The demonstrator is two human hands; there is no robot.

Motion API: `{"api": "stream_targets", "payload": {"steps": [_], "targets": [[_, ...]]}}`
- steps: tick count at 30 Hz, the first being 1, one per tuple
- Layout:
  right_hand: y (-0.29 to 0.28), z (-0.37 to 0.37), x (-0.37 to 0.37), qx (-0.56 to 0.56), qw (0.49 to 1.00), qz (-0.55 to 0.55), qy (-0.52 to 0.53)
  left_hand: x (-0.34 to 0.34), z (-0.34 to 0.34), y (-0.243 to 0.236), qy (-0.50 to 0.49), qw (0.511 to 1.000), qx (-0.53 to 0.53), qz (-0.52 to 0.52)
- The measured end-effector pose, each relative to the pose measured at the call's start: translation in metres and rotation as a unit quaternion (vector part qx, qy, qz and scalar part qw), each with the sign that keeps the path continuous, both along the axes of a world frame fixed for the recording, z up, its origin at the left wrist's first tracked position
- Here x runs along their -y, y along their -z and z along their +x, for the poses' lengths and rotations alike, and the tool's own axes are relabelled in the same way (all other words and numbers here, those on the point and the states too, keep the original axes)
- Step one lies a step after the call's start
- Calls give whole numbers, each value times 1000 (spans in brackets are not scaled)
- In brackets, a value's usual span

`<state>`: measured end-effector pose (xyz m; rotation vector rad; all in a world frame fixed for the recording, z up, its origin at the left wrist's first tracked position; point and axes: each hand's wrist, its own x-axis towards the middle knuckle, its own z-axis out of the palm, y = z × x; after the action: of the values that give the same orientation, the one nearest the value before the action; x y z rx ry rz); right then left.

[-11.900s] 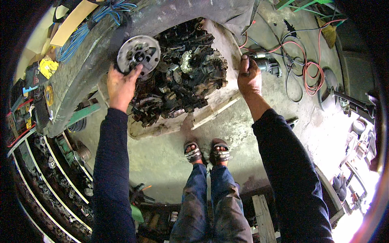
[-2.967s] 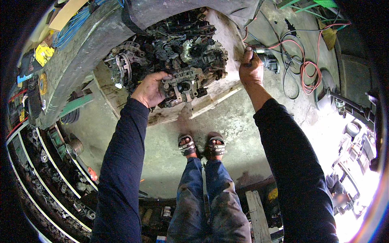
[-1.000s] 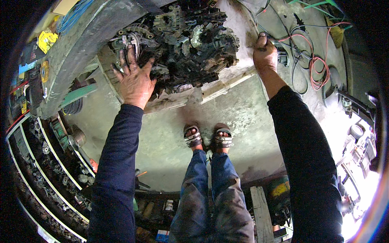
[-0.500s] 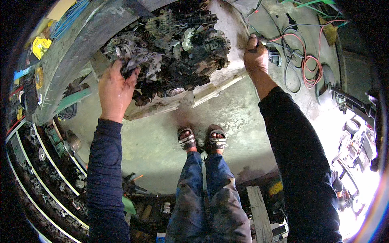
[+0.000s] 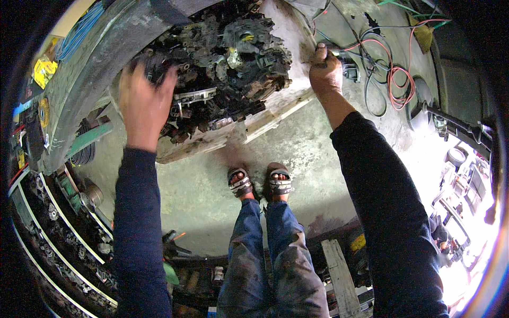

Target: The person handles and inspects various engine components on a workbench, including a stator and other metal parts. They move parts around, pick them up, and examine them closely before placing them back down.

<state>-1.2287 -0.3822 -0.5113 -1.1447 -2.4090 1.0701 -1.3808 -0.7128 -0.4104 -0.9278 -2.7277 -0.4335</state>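
Note:
A heap of greasy, dark metal machine parts [image 5: 238,79] lies on a pale, stained board or tray [image 5: 281,114]. My left hand [image 5: 140,108] is over the heap's left end, smeared by motion. Its thumb and fingers are spread apart around a dark part [image 5: 154,66]; I see no clear grip on it. A flat, light-grey metal piece [image 5: 196,96] lies among the parts right of that hand. Off the heap's right side, my right hand [image 5: 325,77] is closed with its thumb on top. What it holds is mostly hidden. Just beyond it is a dark and silver cylindrical device [image 5: 350,69].
Red and black cables [image 5: 400,87] coil on the concrete floor at the right. A large, curved grey rim [image 5: 101,69] arches along the upper left. Racks of metal parts [image 5: 63,228] stand at the lower left. A wooden plank [image 5: 340,278] lies near my legs.
My left hand has moved slightly left and its fingers have spread. The grey metal casting that was at its fingertips no longer shows there. My right hand stays closed. The view has shifted a little.

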Motion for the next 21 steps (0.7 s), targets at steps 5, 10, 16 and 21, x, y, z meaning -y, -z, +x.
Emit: {"api": "stream_targets", "payload": {"steps": [5, 10, 16, 21], "targets": [[3, 1, -2, 23, 1000, -7, 1, 97, 50, 49, -224, 961, 59, -149], [5, 1, -2, 33, 999, -7, 18, 123, 54, 105, -320, 929, 184, -6], [11, 4, -1, -30, 997, 63, -14, 132, 58, 112, -326, 934, 136, 50], [16, 3, -5, 12, 999, 47, 8, 123, 60, 107, -307, 939, 133, 81]]}}
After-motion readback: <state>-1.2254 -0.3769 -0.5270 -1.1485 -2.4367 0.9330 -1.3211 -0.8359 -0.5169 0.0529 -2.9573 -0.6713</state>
